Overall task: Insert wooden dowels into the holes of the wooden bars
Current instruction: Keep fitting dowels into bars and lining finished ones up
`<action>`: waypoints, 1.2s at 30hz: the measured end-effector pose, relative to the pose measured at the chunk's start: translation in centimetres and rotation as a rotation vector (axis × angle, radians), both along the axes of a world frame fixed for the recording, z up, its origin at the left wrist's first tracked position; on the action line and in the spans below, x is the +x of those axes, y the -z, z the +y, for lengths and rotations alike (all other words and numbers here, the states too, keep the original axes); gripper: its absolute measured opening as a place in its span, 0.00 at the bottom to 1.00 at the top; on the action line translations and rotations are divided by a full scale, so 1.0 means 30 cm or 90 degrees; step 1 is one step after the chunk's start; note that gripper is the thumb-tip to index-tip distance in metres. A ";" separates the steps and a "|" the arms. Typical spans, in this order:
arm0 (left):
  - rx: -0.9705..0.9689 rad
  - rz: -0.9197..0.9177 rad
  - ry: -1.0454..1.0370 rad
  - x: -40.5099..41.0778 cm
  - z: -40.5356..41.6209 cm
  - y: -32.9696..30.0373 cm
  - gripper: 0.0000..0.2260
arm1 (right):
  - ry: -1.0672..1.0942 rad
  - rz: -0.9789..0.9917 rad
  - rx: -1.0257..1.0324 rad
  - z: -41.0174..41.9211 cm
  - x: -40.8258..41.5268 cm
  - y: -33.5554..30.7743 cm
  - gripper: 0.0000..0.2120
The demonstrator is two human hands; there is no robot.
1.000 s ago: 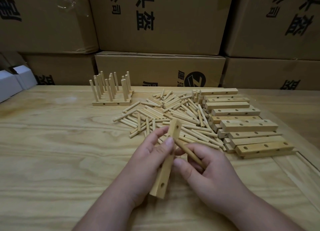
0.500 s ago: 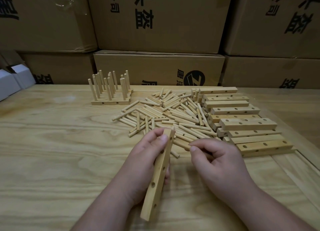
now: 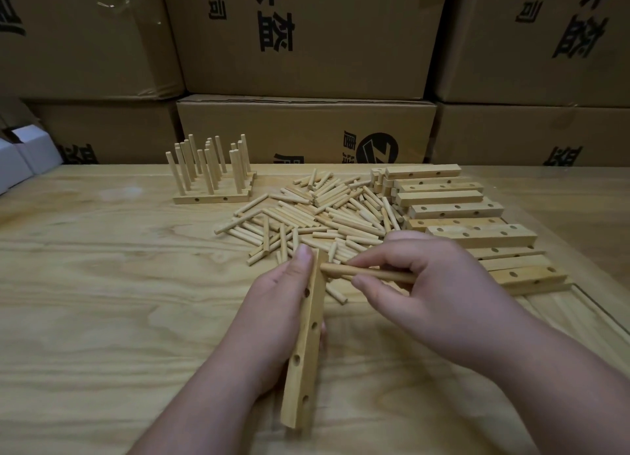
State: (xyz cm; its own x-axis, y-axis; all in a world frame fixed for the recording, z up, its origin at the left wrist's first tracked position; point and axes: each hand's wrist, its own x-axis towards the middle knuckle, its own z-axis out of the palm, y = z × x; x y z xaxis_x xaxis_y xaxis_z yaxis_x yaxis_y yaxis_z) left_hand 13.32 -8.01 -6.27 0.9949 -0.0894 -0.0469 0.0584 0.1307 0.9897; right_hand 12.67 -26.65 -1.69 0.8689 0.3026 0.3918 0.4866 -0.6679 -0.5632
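My left hand point(image 3: 272, 321) grips a wooden bar point(image 3: 305, 362) held lengthwise, its row of holes facing right. My right hand point(image 3: 439, 291) pinches a wooden dowel point(image 3: 368, 273) that lies level, its left tip touching the bar's far end beside my left thumb. Whether the tip sits inside a hole is hidden. Behind my hands lies a heap of loose dowels point(image 3: 317, 216). A stack of drilled bars point(image 3: 456, 212) lies to the right of the heap. Bars filled with upright dowels point(image 3: 213, 175) stand at the back left.
Cardboard boxes point(image 3: 306, 130) are stacked as a wall along the far edge of the wooden table point(image 3: 102, 301). Small white boxes point(image 3: 24, 158) sit at the far left. A groove in the tabletop point(image 3: 600, 315) runs near the right edge.
My left hand turned the bar so its holes face right and lowered it. My right hand took one dowel from the heap and brought its tip against the bar's far end.
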 end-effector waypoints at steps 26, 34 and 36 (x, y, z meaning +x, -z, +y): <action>0.059 -0.038 0.017 -0.002 0.016 0.006 0.22 | -0.006 0.017 0.035 0.024 -0.014 0.015 0.03; 0.044 -0.045 0.014 -0.004 0.011 -0.001 0.18 | 0.024 -0.009 -0.002 0.050 -0.025 0.029 0.05; 0.048 -0.043 0.023 -0.005 0.014 -0.002 0.18 | 0.015 0.000 0.007 0.043 -0.024 0.023 0.05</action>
State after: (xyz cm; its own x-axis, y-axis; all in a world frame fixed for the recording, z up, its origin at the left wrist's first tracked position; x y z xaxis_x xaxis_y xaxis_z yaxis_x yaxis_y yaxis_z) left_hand 13.16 -7.59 -6.20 0.9922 -0.1239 0.0130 -0.0062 0.0549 0.9985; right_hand 11.93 -25.36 -2.39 0.8759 0.2777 0.3946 0.4706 -0.6726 -0.5712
